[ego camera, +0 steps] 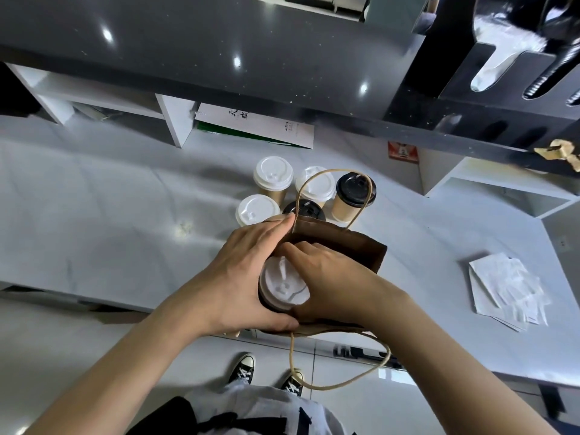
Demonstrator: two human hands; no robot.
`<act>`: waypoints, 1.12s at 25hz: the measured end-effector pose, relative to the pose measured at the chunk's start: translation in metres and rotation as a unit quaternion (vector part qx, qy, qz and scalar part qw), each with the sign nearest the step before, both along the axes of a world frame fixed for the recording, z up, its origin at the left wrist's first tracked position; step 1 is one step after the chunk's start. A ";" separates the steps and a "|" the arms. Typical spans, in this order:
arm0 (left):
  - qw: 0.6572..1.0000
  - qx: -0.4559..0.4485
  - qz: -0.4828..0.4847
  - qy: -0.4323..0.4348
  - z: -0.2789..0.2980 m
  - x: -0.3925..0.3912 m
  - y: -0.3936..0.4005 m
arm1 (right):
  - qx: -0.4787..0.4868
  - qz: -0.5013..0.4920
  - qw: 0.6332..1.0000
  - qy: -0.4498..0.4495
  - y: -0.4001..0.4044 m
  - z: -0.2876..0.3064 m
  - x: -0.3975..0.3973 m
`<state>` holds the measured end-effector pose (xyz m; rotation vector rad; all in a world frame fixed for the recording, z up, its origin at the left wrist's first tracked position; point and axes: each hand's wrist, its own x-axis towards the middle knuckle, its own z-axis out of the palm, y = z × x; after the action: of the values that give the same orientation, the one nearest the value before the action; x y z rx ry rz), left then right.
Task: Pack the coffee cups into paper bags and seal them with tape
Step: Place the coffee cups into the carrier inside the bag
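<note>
Five lidded coffee cups stand grouped on the white counter (94, 189) behind a brown paper bag (354, 246): three with white lids, two with black. The white-lidded cup at rear left (273, 174) and the black-lidded cup at right (354, 191) are fully visible; the others are partly hidden by the bag, its handle or the hands. A sixth cup, white-lidded (284, 285), sits inside the open bag at its near end.

Left hand (248, 277): wrapped around the bag's left side at the cup, thumb curled along the near edge, fingers reaching to the far rim. Right hand (329, 277): lying over the bag's mouth, fingers curved against the right side of the cup's lid. Both hands are close together, clamped on bag and cup.

Twine handles: far loop (329, 171) rises over the cups behind; near loop (345, 383) hangs off the counter edge.

A stack of white paper sheets (508, 287) lies well apart to the right. A white printed bag (257, 125) lies under the dark upper shelf (219, 42).
</note>
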<state>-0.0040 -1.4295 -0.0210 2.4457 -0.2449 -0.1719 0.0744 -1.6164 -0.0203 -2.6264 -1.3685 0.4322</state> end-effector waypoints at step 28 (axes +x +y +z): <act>1.000 0.003 -0.008 -0.027 0.002 -0.003 -0.002 | -0.075 0.068 0.994 -0.033 0.027 -0.039 0.009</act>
<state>-0.0069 -1.4316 -0.0185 2.4583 -0.2873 -0.1134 0.0834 -1.5890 -0.0591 -2.6976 -1.6030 0.4870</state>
